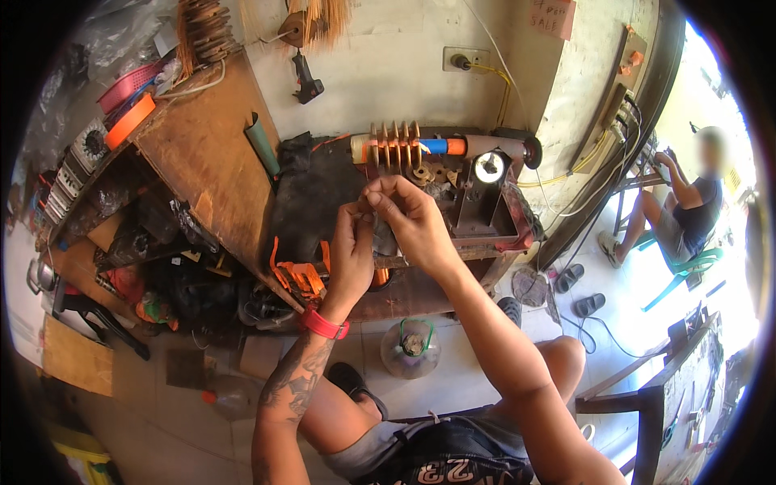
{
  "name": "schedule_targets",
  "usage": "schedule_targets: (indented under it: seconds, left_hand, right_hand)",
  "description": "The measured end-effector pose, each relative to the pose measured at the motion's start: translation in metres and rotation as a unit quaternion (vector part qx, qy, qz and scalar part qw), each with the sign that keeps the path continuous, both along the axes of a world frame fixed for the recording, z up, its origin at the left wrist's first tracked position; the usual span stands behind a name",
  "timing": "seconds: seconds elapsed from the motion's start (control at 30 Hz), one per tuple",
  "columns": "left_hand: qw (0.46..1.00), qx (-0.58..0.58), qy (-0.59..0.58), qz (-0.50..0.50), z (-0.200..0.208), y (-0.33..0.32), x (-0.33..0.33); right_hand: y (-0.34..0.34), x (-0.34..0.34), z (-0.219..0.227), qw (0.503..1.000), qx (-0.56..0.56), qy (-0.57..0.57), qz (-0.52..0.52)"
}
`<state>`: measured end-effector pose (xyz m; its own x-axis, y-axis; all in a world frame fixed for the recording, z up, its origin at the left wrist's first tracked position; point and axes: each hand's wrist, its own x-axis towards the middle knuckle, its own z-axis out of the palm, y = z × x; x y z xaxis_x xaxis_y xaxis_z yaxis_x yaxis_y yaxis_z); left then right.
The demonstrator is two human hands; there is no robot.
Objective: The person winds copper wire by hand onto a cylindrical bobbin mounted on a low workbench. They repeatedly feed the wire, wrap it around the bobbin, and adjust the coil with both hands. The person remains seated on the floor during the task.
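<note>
My left hand (353,246) and my right hand (410,220) meet in front of the bench, fingertips pinched close together. Whatever is between the fingers is too small or thin to make out. Just beyond them, a row of ridged brown discs (394,147) sits on a horizontal shaft with blue (435,146) and orange sleeves. To the right of the discs stands a metal bracket with a round white dial (489,166). Small brown round parts (422,173) lie on the bench below the shaft. A red band (325,324) circles my left wrist.
A wooden cabinet (202,153) stands left of the bench, with orange plastic pieces (299,275) near its lower corner. On the floor are a clear plastic jug (411,349), black sandals (588,305) and a cable. At right, another person (697,194) sits on a green chair.
</note>
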<state>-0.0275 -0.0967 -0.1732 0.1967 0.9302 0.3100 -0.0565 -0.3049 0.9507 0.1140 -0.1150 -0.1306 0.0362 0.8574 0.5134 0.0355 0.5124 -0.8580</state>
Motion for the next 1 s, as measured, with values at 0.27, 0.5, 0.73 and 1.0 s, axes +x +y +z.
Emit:
schedule_targets:
  seconds: [0.27,0.5,0.73,1.0]
  left_hand:
    - [0.969,-0.072,-0.189,-0.139,0.033,0.035,-0.015]
    - [0.990,0.133,0.034,-0.018,0.027,0.048,-0.017]
    - [0.788,0.522,0.280,0.168,0.062,0.095,-0.021]
    - [0.957,0.051,0.106,-0.264,0.072,0.106,-0.046]
  right_hand:
    - [-0.010,0.009,0.008,0.848,0.227,-0.414,-0.240]
    - [-0.019,0.017,0.021,0.867,0.181,-0.382,-0.265]
    - [0.014,0.025,0.100,0.739,0.256,-0.513,-0.354]
    - [-0.044,0.018,0.019,0.964,-0.031,-0.223,-0.138]
